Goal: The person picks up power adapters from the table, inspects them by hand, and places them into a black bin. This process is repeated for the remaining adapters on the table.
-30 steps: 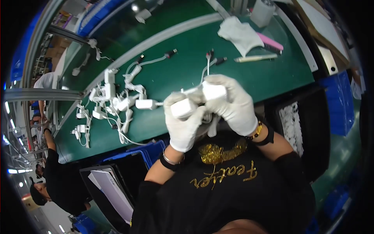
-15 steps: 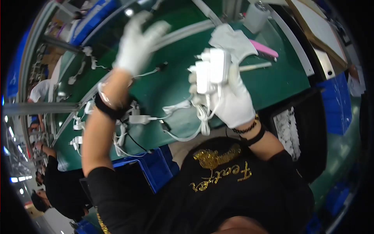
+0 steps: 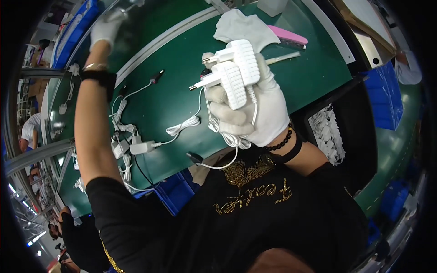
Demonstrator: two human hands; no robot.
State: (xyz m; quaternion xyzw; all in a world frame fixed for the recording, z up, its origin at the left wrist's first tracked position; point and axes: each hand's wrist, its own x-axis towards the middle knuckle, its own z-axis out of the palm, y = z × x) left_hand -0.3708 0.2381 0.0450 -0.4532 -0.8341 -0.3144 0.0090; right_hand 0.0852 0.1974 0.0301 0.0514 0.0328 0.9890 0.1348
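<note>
Over the green bench (image 3: 150, 102), two white plug adapters (image 3: 233, 75) are gripped together in the right hand (image 3: 252, 107), gloved, fingers curled tight round both bodies; pins are pointed left and clear of the glove, probably so the plug ends stay accessible; both thin white leads (image 3: 227, 136) are run down through the same fist and hang below it, one ending in a small dark connector (image 3: 195, 157) near the bench's near edge; stacking the pair in one fist looks like a way to leave the other hand free.

The left hand (image 3: 105, 28), also gloved, is stretched far out to the upper left over the back of the bench; it is blurred, so whether it is spread or closed on anything cannot be told; a dark wristband (image 3: 99, 77) is worn on that arm.

On the bench, a loose cluster of more white adapters and cables (image 3: 132, 141) is left at the left, within reach of the left arm; one lead is laid out with its dark tip (image 3: 158, 75) pointing away. At the far side, a white cloth (image 3: 243, 27), a pink flat tool (image 3: 287, 35) and a pale stick (image 3: 282, 58) are parked well apart from the adapters. Blue bins (image 3: 175, 191) are set below the near edge.
</note>
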